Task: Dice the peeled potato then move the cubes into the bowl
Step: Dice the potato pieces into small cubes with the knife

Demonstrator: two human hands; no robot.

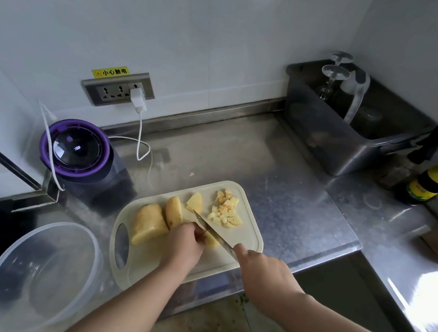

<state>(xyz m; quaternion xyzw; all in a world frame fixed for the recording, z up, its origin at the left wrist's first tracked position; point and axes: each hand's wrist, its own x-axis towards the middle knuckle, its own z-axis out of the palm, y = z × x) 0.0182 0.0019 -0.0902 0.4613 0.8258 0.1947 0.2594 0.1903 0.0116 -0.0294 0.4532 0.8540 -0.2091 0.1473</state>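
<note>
I see the peeled potato in pieces on the cream cutting board (247, 241). The largest chunk (148, 224), pale yellow, lies at the board's left end, beside the handle hole. A thick slab (174, 211) sits just to its right, and a thin slice (195, 202) lies toward the far edge. A heap of small cubes (225, 208) fills the far right corner. Another potato piece (212, 241) lies mid-board, with the knife (212, 232) angled across it. The clear plastic bowl (42, 273) stands upright on the counter's near edge, left of the board.
</note>
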